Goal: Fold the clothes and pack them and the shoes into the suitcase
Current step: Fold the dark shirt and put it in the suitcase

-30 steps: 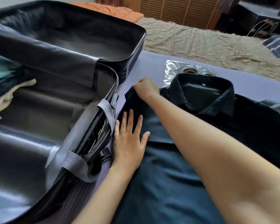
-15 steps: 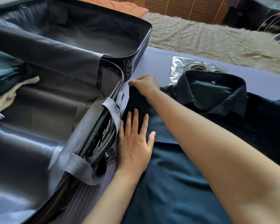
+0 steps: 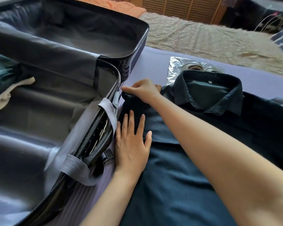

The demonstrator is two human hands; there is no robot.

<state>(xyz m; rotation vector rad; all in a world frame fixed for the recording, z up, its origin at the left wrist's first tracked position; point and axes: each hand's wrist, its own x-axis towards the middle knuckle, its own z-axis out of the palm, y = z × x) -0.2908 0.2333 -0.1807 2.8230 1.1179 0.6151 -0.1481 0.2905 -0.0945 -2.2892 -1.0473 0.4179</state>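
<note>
Both on shirt (image 3: 178, 176) by suitcase (image 3: 116, 79) rim: left grip (image 3: 131, 144) flat, right grip (image 3: 144, 90) pinching edge.

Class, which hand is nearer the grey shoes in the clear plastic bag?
Right. The right hand pinches the dark navy collared shirt left of the grey bagged shoes; the left hand lies flat on it, nearer the person.
</note>
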